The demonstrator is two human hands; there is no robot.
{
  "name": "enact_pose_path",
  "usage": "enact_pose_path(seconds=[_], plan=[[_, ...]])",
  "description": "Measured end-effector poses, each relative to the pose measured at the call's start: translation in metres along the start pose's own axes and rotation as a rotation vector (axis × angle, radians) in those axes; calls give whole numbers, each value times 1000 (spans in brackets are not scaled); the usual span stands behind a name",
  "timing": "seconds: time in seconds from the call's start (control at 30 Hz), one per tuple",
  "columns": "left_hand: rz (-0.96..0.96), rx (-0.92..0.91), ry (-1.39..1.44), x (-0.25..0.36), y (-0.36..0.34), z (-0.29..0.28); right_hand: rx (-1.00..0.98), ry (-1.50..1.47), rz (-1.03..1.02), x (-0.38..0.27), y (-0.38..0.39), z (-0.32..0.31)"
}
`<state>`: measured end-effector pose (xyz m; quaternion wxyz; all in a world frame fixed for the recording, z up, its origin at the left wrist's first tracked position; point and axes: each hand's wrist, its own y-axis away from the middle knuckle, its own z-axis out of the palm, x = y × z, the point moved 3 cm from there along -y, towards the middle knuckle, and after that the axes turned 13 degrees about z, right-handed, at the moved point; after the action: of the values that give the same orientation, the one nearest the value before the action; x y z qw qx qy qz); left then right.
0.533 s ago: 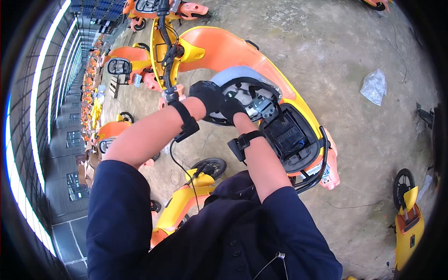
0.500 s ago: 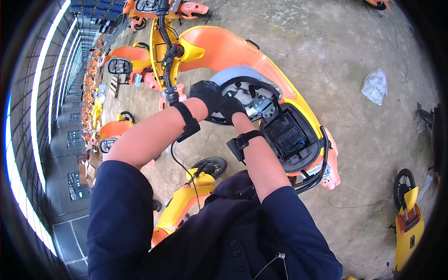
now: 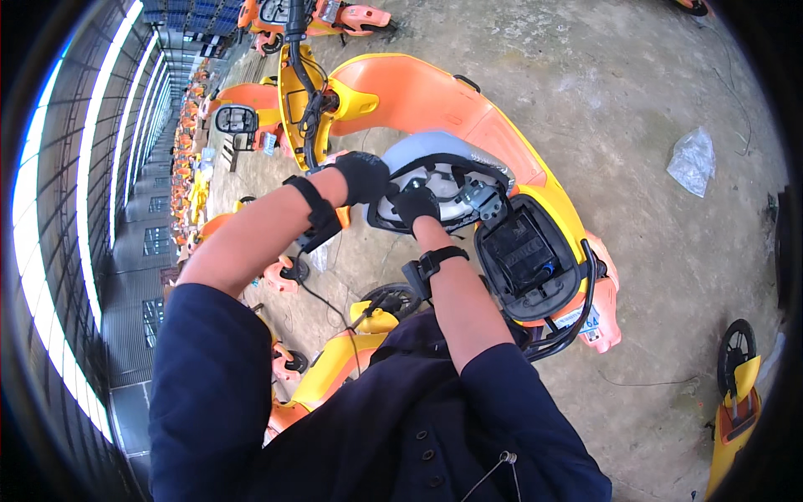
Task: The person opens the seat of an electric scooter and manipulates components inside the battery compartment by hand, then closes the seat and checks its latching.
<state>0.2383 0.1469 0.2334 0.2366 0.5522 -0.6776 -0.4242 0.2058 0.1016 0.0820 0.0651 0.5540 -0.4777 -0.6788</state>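
An orange-and-yellow scooter (image 3: 395,94) has its grey seat (image 3: 439,149) raised, showing a pale underside with a metal hinge bracket (image 3: 481,201). My left hand (image 3: 362,177), in a black glove, is closed at the seat's left end; what it holds is hidden. My right hand (image 3: 414,203), also gloved, has curled fingers on the seat's underside; what they grip is hidden. Beside them is the open compartment (image 3: 574,289) holding a black box (image 3: 514,251). The handlebar (image 3: 311,92) with loose cables lies above my left hand.
Other scooters stand behind at upper left (image 3: 364,21), just below me (image 3: 339,360) and at lower right (image 3: 736,418), with long rows down the hall at left. A crumpled plastic bag (image 3: 693,161) and thin cables lie on the concrete floor (image 3: 644,276).
My left hand has drawn a little apart from my right, toward the seat's left end. My right hand has shifted slightly within the seat's underside. The whole view has moved slightly.
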Motion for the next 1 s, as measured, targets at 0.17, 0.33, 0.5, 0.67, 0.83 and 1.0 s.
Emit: enact_pose_path(seconds=[0.17,0.33,0.5,0.67,0.83,1.0], plan=[[216,-111,27,-7,5,12,55,34,-36,-3,9,3],[297,73,-39,12,-1,30,217,29,-109,-4,2,12],[-10,-1,-88,12,3,2,168,3,-122,-14,-2,9],[-308,136,-46,36,-14,-20,204,-90,-185,7,-13,17],[-369,-4,-265,16,-45,4,98,-98,-38,-11,11,3],[5,-121,-302,45,-20,-54,44,-112,61,2,12,-5]])
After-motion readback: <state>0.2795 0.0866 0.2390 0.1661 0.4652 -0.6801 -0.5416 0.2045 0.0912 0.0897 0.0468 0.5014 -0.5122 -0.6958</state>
